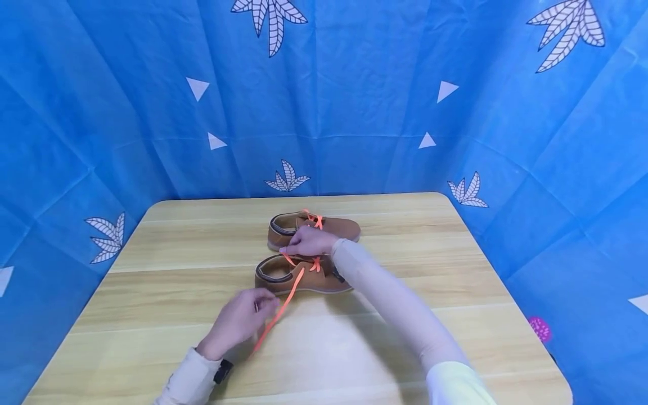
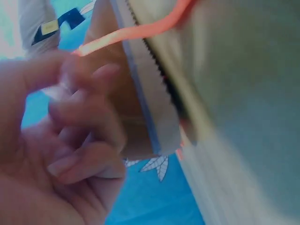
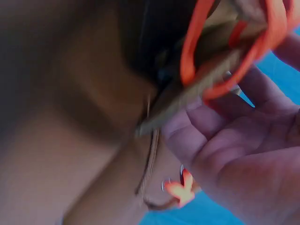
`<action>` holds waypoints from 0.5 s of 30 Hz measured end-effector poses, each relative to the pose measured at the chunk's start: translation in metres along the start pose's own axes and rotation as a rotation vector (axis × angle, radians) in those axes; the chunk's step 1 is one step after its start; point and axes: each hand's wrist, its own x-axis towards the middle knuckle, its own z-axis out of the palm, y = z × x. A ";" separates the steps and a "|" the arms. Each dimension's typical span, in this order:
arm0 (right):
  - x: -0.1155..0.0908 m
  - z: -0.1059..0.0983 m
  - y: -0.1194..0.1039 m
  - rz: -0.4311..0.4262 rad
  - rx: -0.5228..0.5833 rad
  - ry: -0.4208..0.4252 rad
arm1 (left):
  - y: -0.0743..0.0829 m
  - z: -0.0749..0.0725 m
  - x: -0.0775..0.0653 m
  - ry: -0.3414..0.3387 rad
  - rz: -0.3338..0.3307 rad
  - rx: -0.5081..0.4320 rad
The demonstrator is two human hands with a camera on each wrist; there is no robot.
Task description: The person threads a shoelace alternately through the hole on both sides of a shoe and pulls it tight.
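Note:
In the head view, two brown shoes with orange laces lie side by side, toes to the right. My right hand (image 1: 311, 241) reaches over the near shoe (image 1: 268, 281) and pinches an orange shoelace (image 1: 288, 259) above its opening. The right wrist view shows lace loops (image 3: 190, 51) at the shoe's eyelet flap, beside the fingers of that hand. My left hand (image 1: 243, 320) hovers in front of the heel, fingers loosely curled. Another lace length (image 1: 275, 318) runs from the near shoe past it, with no grip visible. The far shoe (image 1: 341, 226) is partly hidden by the right hand.
The shoes stand on a light wooden table (image 1: 177, 270). Blue cloth (image 1: 324, 101) with white leaf and triangle prints hangs behind and along both sides. My right forearm (image 1: 392, 304) crosses over the near shoe's toe.

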 end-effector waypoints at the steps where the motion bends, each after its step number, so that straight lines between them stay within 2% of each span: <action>1: 0.001 0.001 -0.001 0.003 0.020 0.008 | 0.001 -0.003 0.003 0.051 0.024 -0.011; 5: 0.004 0.004 -0.002 0.023 0.213 0.057 | 0.002 -0.009 0.017 0.279 0.099 -0.017; 7: 0.004 0.004 -0.005 0.028 0.337 0.075 | 0.003 -0.008 0.026 0.337 0.124 0.003; 11: 0.001 0.002 -0.013 0.024 0.527 0.116 | 0.004 -0.006 0.040 0.317 0.159 0.029; 15: -0.002 0.000 -0.024 -0.015 0.606 0.143 | -0.001 -0.005 0.049 0.250 0.157 0.045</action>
